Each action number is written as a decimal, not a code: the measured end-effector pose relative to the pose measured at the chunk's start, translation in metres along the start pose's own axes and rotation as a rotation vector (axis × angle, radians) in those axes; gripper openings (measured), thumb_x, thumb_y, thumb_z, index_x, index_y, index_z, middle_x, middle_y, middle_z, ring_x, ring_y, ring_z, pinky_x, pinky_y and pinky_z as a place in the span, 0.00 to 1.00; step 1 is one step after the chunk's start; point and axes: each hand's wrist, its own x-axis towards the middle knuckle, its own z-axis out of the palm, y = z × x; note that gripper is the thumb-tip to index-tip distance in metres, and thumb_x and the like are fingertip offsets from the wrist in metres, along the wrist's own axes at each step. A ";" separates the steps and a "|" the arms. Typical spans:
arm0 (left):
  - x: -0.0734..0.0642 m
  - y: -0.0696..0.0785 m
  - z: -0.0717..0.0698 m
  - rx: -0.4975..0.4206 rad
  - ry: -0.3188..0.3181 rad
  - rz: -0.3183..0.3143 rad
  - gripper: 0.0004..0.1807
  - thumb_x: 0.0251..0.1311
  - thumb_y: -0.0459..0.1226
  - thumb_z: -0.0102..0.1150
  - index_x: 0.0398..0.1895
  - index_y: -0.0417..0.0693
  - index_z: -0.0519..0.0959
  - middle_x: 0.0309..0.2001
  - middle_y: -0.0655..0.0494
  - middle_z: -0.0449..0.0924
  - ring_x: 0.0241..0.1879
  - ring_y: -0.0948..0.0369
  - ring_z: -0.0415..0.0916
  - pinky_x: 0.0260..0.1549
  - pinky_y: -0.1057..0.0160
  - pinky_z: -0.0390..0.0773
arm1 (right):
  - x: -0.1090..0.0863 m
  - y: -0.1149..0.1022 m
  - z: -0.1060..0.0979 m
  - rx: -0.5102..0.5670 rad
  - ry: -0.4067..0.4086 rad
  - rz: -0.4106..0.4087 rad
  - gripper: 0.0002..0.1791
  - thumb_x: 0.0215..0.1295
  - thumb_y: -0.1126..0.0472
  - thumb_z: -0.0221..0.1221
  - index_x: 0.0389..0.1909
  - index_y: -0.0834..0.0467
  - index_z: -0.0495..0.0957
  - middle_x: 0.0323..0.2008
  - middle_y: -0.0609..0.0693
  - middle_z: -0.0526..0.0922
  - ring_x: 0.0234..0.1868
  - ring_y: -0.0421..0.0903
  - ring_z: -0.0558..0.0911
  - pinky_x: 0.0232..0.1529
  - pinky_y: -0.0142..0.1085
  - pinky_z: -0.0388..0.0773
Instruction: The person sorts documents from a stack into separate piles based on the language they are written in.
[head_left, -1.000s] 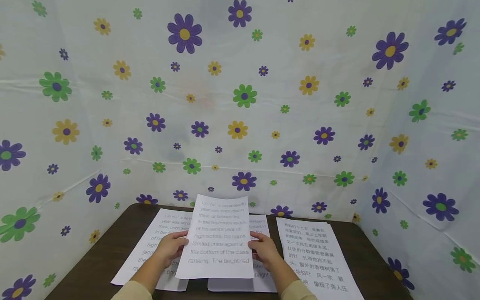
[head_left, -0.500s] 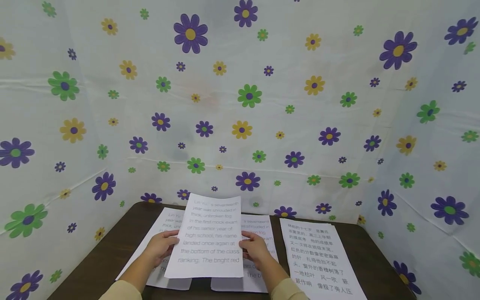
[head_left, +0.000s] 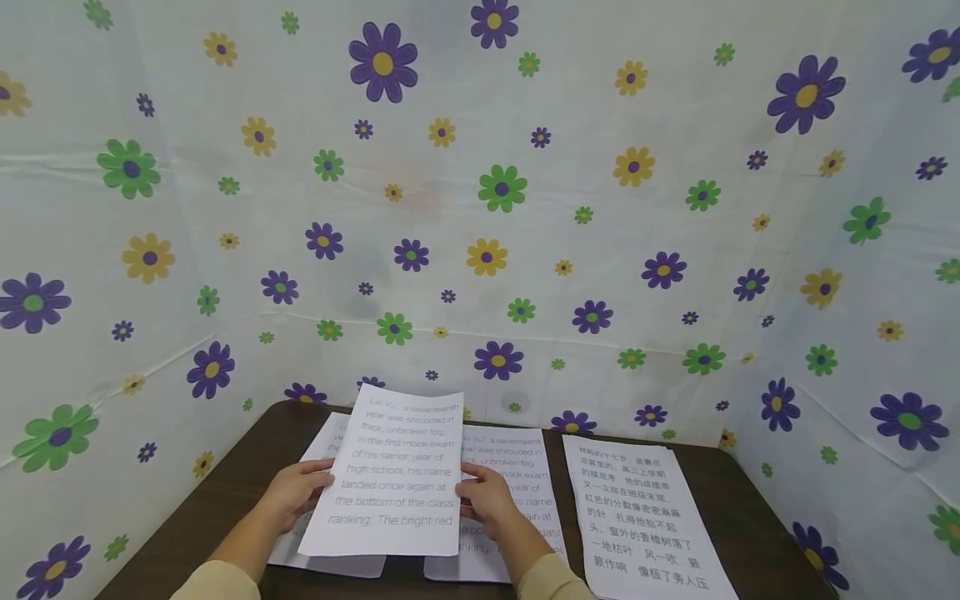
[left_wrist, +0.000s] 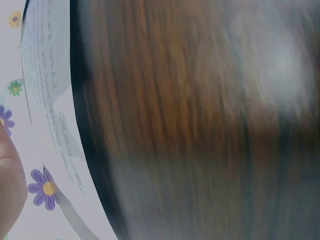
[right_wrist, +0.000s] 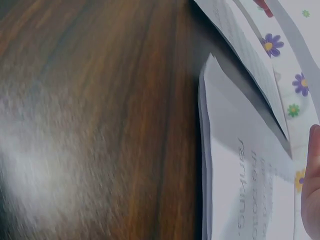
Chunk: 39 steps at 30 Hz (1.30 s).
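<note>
My left hand and right hand hold a sheet of paper printed with large English text by its left and right edges. The sheet is raised and tilted above the table, overlapping most of the left paper stack in the head view. Behind my right hand lies the middle paper stack, with the same English text. Its layered edges show in the right wrist view, where part of my right hand appears at the right border. In the left wrist view, part of my left hand shows at the left border.
To the right lies a paper stack printed with Chinese text. All the paper is on a dark brown wooden table. White cloth with purple, green and yellow flowers surrounds the table at the back and sides.
Both hands have carried the sheet of paper leftward, further over the left stack. More of the middle stack is uncovered. The head view has shifted slightly.
</note>
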 end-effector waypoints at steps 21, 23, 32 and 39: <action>-0.002 -0.003 -0.030 0.066 0.033 -0.064 0.28 0.65 0.34 0.55 0.66 0.30 0.67 0.57 0.28 0.73 0.35 0.61 0.81 0.35 0.62 0.84 | -0.004 0.006 0.035 -0.003 -0.003 -0.006 0.26 0.59 0.70 0.57 0.61 0.66 0.73 0.38 0.55 0.79 0.33 0.44 0.84 0.33 0.34 0.84; -0.002 -0.004 -0.032 0.081 0.035 -0.066 0.28 0.65 0.35 0.55 0.66 0.30 0.67 0.58 0.27 0.71 0.35 0.61 0.81 0.36 0.62 0.84 | -0.004 0.006 0.038 -0.008 0.006 -0.003 0.25 0.59 0.70 0.58 0.60 0.65 0.74 0.37 0.55 0.79 0.32 0.43 0.83 0.31 0.33 0.84; 0.003 -0.012 -0.040 0.112 0.051 -0.109 0.28 0.64 0.35 0.56 0.66 0.30 0.67 0.59 0.27 0.70 0.36 0.60 0.81 0.35 0.61 0.83 | -0.004 0.009 0.050 -0.053 0.002 -0.002 0.26 0.58 0.73 0.56 0.60 0.66 0.74 0.35 0.52 0.78 0.30 0.42 0.80 0.28 0.30 0.83; 0.005 -0.019 -0.044 0.118 0.058 -0.109 0.28 0.63 0.33 0.57 0.64 0.28 0.68 0.56 0.27 0.73 0.35 0.59 0.81 0.35 0.59 0.84 | -0.006 0.011 0.056 -0.038 -0.067 -0.010 0.27 0.60 0.74 0.55 0.63 0.69 0.70 0.38 0.55 0.79 0.34 0.44 0.81 0.33 0.35 0.85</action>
